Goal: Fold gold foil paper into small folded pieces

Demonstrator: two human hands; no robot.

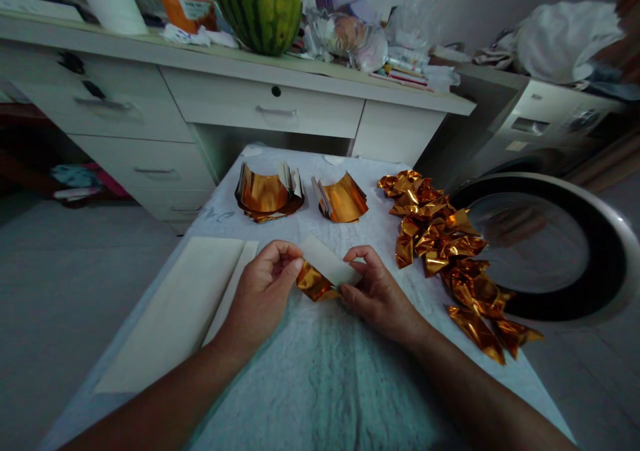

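Note:
Between my two hands is a sheet of gold foil paper [316,281], partly folded, its pale backing facing up along the far side and shiny gold showing along the near side. My left hand [267,284] pinches its left end between thumb and fingers. At the right end, my right hand [377,297] grips it the same way. Beyond my hands stand two stacks of curled gold foil sheets, a left stack [265,194] and a right stack [345,199]. A heap of folded gold foil pieces [440,237] lies along the table's right side.
Pale paper sheets [175,304] lie on the cloth-covered table [320,384] at left. Behind it is a white desk [270,97] bearing a cut watermelon [257,14] and clutter. To the right, a washing machine's round door [540,244] hangs open beside the table.

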